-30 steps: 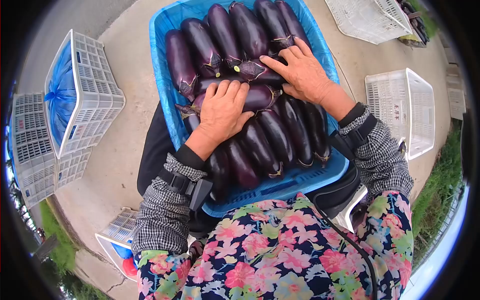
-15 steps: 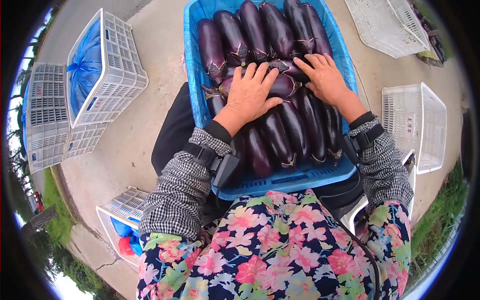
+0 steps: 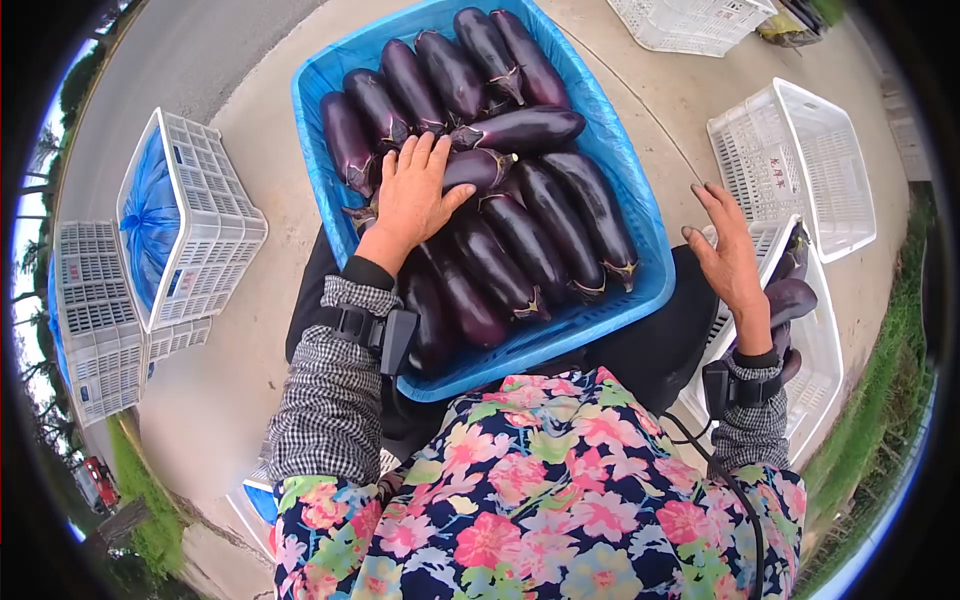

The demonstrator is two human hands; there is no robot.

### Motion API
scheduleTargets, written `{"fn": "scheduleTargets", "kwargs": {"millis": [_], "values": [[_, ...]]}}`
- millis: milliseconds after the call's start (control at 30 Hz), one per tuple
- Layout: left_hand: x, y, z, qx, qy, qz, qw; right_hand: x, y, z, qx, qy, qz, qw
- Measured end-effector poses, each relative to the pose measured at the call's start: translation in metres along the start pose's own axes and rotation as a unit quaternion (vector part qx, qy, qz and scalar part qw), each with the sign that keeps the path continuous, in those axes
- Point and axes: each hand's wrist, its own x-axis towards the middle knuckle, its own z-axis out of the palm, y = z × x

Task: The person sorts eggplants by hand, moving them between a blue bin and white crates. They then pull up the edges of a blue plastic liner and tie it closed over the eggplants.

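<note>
Two hands: left [image 3: 410, 195] on eggplants [image 3: 520, 235], right [image 3: 728, 255] past crate [image 3: 570, 332]

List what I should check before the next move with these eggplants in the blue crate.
1. Left grip placed: lies flat on the crosswise eggplant, fingers open, not closed round it. Ok.
2. Right grip free: open, holds nothing, out beside the blue crate. Ok.
3. Packed eggplants contained: all lie inside the rim, none hangs over. Ok.
4. Supply at hand: the white crate below the right grip shows loose eggplants. Ok.
5. Blue crate's support: hidden beneath it, so its steadiness is unclear. Cannot tell.
</note>
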Motion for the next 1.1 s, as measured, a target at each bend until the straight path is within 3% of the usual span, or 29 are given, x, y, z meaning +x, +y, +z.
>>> {"fn": "scheduleTargets", "kwargs": {"millis": [67,133,233,367,433,567,633,667,700,733,767,833,900,967,1000,1033,1100], "values": [[-0.002,0.003,0.007,0.054,-0.053,-0.016,0.997,-0.017,0.011,0.001,-0.017,0.012,0.023,1.0],[-0.005,-0.002,0.023,0.065,0.019,0.017,0.998,-0.044,0.025,-0.008,-0.03,0.027,0.063,0.997],[-0.008,0.003,0.033,0.102,0.017,-0.004,0.995,-0.062,0.029,0.001,0.017,0.051,0.05,0.997],[0.001,-0.007,0.019,0.059,-0.09,0.006,0.994,-0.07,0.012,0.017,0.063,0.05,0.001,0.997],[0.008,-0.005,0.007,0.045,-0.123,-0.005,0.991,-0.087,0.017,0.016,0.09,0.096,-0.002,0.991],[0.029,0.004,-0.024,0.076,-0.024,-0.048,0.996,-0.136,0.049,-0.011,0.145,0.155,0.091,0.973],[0.054,0.018,-0.048,-0.069,-0.042,-0.116,0.99,-0.15,0.063,-0.033,0.208,0.173,0.13,0.954],[0.065,0.027,-0.056,-0.18,-0.062,-0.163,0.968,-0.152,0.068,-0.038,0.321,0.2,0.182,0.908],[0.074,0.059,-0.069,-0.174,-0.066,-0.157,0.97,-0.155,0.07,-0.042,0.429,0.224,0.231,0.844],[0.078,0.109,-0.084,-0.387,-0.095,-0.189,0.898,-0.15,0.066,-0.044,0.446,0.225,0.206,0.841],[0.079,0.161,-0.095,-0.578,-0.121,-0.213,0.778,-0.142,0.062,-0.041,0.461,0.216,0.169,0.844],[0.073,0.243,-0.102,-0.67,-0.2,-0.134,0.702,-0.127,0.047,-0.036,0.58,0.162,0.097,0.793],[0.064,0.305,-0.107,-0.679,-0.336,0.045,0.651,-0.122,0.035,-0.029,0.671,0.161,0.026,0.723],[0.062,0.343,-0.125,-0.582,-0.353,0.159,0.715,-0.155,0.058,-0.064,0.711,0.204,0.078,0.668],[0.066,0.345,-0.123,-0.547,-0.335,0.172,0.748,-0.177,0.073,-0.079,0.685,0.242,0.139,0.673],[0.074,0.341,-0.121,-0.509,-0.316,0.184,0.779,-0.198,0.088,-0.086,0.711,0.293,0.139,0.624],[0.086,0.323,-0.104,-0.512,-0.298,0.147,0.793,-0.243,0.128,-0.101,0.681,0.364,0.197,0.604]]}}
